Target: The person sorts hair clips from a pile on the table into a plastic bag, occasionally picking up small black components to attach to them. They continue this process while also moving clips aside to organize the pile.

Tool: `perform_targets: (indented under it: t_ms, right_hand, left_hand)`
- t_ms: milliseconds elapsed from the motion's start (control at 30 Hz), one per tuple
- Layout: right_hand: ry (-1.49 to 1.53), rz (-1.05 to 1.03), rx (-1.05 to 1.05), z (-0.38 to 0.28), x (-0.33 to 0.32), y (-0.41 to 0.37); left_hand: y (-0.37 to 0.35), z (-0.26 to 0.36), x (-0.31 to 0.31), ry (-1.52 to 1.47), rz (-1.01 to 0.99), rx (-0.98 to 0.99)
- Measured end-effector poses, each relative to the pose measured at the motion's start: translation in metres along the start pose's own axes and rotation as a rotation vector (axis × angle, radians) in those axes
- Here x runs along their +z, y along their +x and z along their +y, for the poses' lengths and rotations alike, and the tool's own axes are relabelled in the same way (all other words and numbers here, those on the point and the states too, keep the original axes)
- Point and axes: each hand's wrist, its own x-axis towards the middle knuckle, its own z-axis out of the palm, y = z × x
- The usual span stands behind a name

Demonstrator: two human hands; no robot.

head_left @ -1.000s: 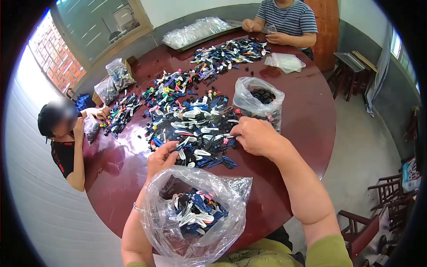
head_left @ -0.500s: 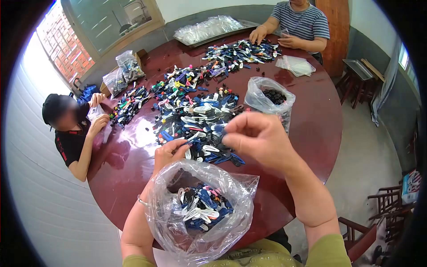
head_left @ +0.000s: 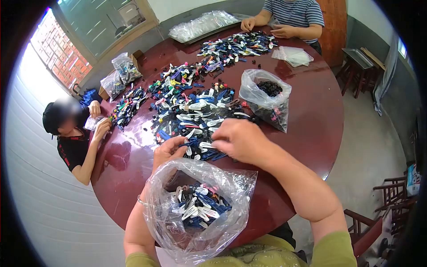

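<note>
A heap of blue, white and black hair clips (head_left: 200,111) lies on the round dark red table (head_left: 311,102). My left hand (head_left: 168,150) is at the heap's near left edge, its fingertips pinched on blue clips. My right hand (head_left: 238,140) reaches into the heap's near right side, thumb and fingers closed around the end of a white clip. Between my forearms, nearest me, an open clear plastic bag (head_left: 155,213) holds a pile of mixed clips (head_left: 202,207), mostly white, blue and black.
Another bag (head_left: 267,93) with small black pieces stands right of the heap. Filled bags (head_left: 126,69) sit at the back left. Empty plastic bags (head_left: 202,26) lie on a tray. One person (head_left: 73,133) sits left, another (head_left: 296,20) across. Flat clear sheets (head_left: 292,56) lie near.
My right hand has moved left and down into the heap. The left person's hand has shifted toward the clips, and the far person's hand has moved left.
</note>
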Motion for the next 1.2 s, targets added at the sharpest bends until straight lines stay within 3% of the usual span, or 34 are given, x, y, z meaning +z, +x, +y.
perform_targets:
  t_ms: [100,200,367,567,667,833,867,967,1100,1167,1200]
  right_hand:
    - [-0.22,-0.145,0.072,-0.002,0.018,0.0]
    - [-0.26,-0.124,0.098,0.0,0.028,0.004]
    - [-0.067,-0.042,0.174,0.005,0.021,0.005]
    - [0.012,0.139,0.11,0.014,0.014,0.01]
    - [0.092,0.216,0.099,0.01,0.009,0.011]
    - [0.202,0.278,0.121,-0.002,-0.001,0.015]
    - [0.291,0.325,0.068,-0.004,-0.002,0.015]
    - [0.678,0.326,0.208,-0.051,-0.029,0.006]
    - [0.637,0.188,-0.275,-0.078,-0.045,-0.012]
    - [0.549,0.018,-0.278,-0.086,-0.042,-0.016]
    - [0.536,0.059,-0.282,-0.084,-0.037,-0.015]
  left_hand:
    - [0.002,-0.005,-0.003,0.025,-0.017,0.026]
    - [0.003,-0.01,-0.001,-0.024,0.013,0.046]
    - [0.003,-0.005,-0.003,0.238,0.087,0.093]
    - [0.017,-0.034,-0.009,0.11,0.098,0.131]
    - [0.015,-0.015,-0.006,0.362,0.145,0.444]
    - [0.011,-0.008,-0.01,0.527,0.115,0.557]
    - [0.009,-0.004,-0.01,0.575,0.115,0.598]
    - [-0.001,0.005,-0.012,0.676,0.013,0.576]
    - [-0.006,0.012,-0.016,0.857,-0.165,0.451]
    - [-0.006,0.016,-0.022,0.908,-0.216,0.464]
    - [-0.005,0.017,-0.025,0.942,-0.271,0.44]
